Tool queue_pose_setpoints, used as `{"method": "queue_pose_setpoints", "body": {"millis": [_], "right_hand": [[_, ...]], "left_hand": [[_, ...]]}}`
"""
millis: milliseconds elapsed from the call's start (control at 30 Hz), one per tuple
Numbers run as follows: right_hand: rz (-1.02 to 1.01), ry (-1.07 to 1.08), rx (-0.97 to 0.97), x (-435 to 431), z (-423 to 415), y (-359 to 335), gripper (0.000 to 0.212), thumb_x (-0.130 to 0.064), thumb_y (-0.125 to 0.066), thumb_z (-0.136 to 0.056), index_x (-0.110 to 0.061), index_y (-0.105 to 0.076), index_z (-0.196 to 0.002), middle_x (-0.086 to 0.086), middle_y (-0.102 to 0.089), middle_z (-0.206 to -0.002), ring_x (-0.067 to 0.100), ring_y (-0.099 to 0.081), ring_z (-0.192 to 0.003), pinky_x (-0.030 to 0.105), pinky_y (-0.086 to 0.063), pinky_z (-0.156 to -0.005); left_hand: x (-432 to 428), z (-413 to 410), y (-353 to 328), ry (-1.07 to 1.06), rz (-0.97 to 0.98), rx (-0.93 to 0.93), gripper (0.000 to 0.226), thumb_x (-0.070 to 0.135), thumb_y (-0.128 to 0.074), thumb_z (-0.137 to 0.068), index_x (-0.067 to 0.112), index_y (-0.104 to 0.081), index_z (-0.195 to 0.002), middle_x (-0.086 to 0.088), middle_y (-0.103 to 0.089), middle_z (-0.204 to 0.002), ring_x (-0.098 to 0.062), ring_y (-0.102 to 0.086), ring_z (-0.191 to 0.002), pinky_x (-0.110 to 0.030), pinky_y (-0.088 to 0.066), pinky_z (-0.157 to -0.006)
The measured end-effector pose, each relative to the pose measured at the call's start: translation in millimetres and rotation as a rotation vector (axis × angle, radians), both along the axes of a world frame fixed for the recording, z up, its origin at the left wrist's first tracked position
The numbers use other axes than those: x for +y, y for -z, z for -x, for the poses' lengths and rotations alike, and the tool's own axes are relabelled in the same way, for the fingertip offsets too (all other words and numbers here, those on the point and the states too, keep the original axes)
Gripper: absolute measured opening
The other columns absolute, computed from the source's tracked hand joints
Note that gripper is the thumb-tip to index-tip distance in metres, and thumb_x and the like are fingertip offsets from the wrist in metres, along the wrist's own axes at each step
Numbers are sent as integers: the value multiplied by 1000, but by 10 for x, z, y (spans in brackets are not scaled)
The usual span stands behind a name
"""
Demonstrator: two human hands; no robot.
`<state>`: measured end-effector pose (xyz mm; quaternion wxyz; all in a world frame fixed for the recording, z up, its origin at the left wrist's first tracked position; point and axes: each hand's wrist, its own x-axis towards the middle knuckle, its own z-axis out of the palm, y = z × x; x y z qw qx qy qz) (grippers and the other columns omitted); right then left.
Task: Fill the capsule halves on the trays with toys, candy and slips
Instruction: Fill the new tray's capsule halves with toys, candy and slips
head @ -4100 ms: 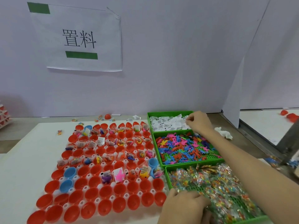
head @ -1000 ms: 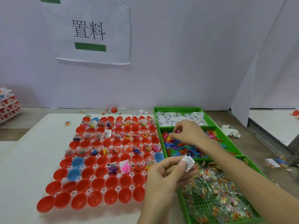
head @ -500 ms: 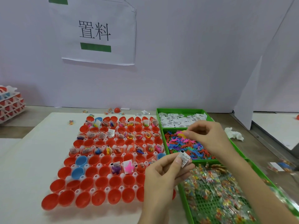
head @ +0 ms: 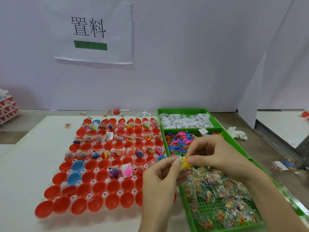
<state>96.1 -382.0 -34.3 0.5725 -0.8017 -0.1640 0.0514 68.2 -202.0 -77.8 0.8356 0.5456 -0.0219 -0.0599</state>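
The right hand point(head: 215, 153) has left the toy bin point(head: 233, 139) and come across to meet the left hand point(head: 158, 180), just above the near corner of the candy bin point(head: 209, 208). It pinches a yellow toy point(head: 185, 164) between thumb and fingertips. The left pinches a white slip point(head: 180, 158), touching the toy. Whether candy sits in the left palm, I cannot tell. It looks like one capsule's fill is being gathered. The near rows of red halves point(head: 115, 185) on the surface wait unfilled.
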Motion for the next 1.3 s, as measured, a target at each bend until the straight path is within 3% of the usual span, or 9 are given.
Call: {"method": "queue_pose_setpoints", "body": {"millis": [300,400,600,800,933,1133,1300], "right_hand": [[61,53,-103,67,49,-57,15,-20,-86,-75,-24,-74,-85,6,-74,-85,16,-70,-76,20,-54,-68],[82,78,-138,124,54,-37,13,-22,-84,-76,-24,-74,-83,3,-73,-84,14,-70,-75,21,-54,-68],[46,148,-133,241,17,42,25,-30,-80,-77,-29,-73,-101,-2,-70,-87,14,-68,-82,24,-54,-73],[-9,127,-134,325,56,19,12,-29,-73,-80,-30,-78,-91,0,-76,-90,15,-73,-87,21,-56,-75],[-12,130,-225,388,95,1,14,-30,-76,-80,-34,-77,-93,1,-75,-90,17,-72,-83,23,-57,-74],[-51,180,-301,498,110,40,12,-27,-78,-73,-32,-77,-84,1,-74,-84,14,-71,-78,21,-56,-72],[-40,202,-324,469,137,2,11,-28,-79,-71,-31,-77,-81,1,-76,-82,14,-72,-77,20,-56,-71]], "left_hand": [[-5,8,5,47,-82,-52,22,6,-60,-98,15,-79,-91,-11,-78,-80,-25,-77,-73,-23,-60,-65],[-6,10,-3,39,-53,-39,22,8,-57,-99,16,-78,-98,-9,-79,-86,-24,-77,-79,-24,-61,-68],[-5,16,-28,-3,21,-51,25,9,-51,-101,18,-75,-107,-3,-79,-99,-22,-77,-89,-23,-60,-73],[26,29,-47,-87,157,-53,20,25,-67,-80,19,-82,-92,-11,-79,-91,-24,-77,-85,-22,-60,-70],[39,16,-49,-103,207,-45,18,22,-67,-81,22,-83,-90,-11,-79,-92,-25,-77,-84,-22,-60,-69],[32,18,1,-192,149,-51,15,17,-67,-87,6,-75,-92,-16,-77,-82,-27,-77,-79,-25,-61,-67],[65,-4,-1,-178,96,-94,11,18,-71,-85,13,-80,-80,-14,-77,-78,-28,-77,-73,-25,-61,-63]]}}
